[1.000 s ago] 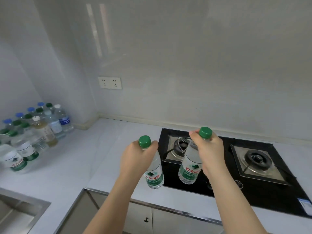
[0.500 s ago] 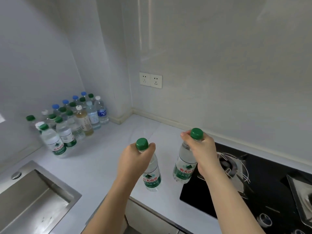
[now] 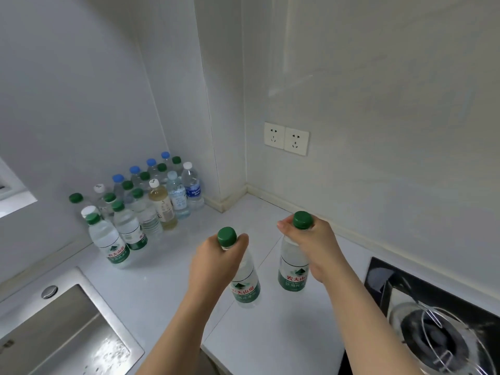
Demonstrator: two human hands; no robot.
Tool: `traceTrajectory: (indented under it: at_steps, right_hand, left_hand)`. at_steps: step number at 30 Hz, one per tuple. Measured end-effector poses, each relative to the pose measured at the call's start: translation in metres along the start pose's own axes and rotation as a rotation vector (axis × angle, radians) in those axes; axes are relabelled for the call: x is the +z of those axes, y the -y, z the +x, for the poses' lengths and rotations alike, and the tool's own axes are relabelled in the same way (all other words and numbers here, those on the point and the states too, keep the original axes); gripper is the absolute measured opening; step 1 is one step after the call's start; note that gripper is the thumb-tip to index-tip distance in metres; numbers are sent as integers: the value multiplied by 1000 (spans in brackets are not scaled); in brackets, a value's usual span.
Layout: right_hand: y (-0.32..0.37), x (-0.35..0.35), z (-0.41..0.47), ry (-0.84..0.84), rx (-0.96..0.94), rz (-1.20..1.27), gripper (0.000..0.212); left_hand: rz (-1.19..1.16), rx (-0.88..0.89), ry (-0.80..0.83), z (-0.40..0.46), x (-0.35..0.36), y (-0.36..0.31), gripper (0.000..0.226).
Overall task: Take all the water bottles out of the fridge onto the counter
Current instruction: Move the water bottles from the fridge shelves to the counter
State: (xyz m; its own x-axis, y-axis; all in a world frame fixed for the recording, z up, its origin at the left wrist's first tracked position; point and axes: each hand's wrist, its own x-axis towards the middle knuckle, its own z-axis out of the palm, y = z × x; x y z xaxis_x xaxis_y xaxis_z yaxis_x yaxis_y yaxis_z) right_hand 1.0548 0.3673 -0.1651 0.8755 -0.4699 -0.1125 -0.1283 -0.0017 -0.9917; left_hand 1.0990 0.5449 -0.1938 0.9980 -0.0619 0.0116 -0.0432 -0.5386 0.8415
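Two green-capped water bottles hang upright above the white table, each carried by its neck: the left bottle in the left hand, the right bottle in the right hand. Both long axes run close to vertical, caps up and bases down, the left bottle leaning slightly so its base swings toward the right. The fingers of each hand curl round the neck just below the cap, so the body of each bottle drops away beneath the palm; the fingertips themselves are mostly hidden behind the hands. The bases appear to float clear of the table, though how far cannot be told. To the far left, in the corner where two walls meet, stands a cluster of bottles already set down, with green, blue and white caps, all upright and packed close. That cluster lies ahead and to the left of both hands, and the left hand is the nearer to it; open table stretches between. Setting these two down beside the group likely calls for a reach forward and left, keeping the bottles vertical so they land on their bases. A steel sink sits at lower left, a gas hob at lower right, and a double wall socket above.
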Motion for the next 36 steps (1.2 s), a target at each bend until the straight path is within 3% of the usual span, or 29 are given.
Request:
traceTrajectory:
  at_steps: [11,17,20,23,36]
  right_hand:
    - [-5,101,102,146,194,-189,27]
    - [-11,159,158,179,222,-245,33]
    - [-12,182,181,223,216,-252,20]
    - [-13,203,199,241,212,-269,30]
    - [-21,267,267,328,155,-331,37]
  left_hand:
    - [20,-52,-61,120,-31,45,43]
    - [121,-101,-107,183,-48,65,41]
    - [200,-120,-125,206,-52,75,41]
    - [268,-121,-130,226,-56,81,42]
    - [345,-234,22,289,-57,118,43]
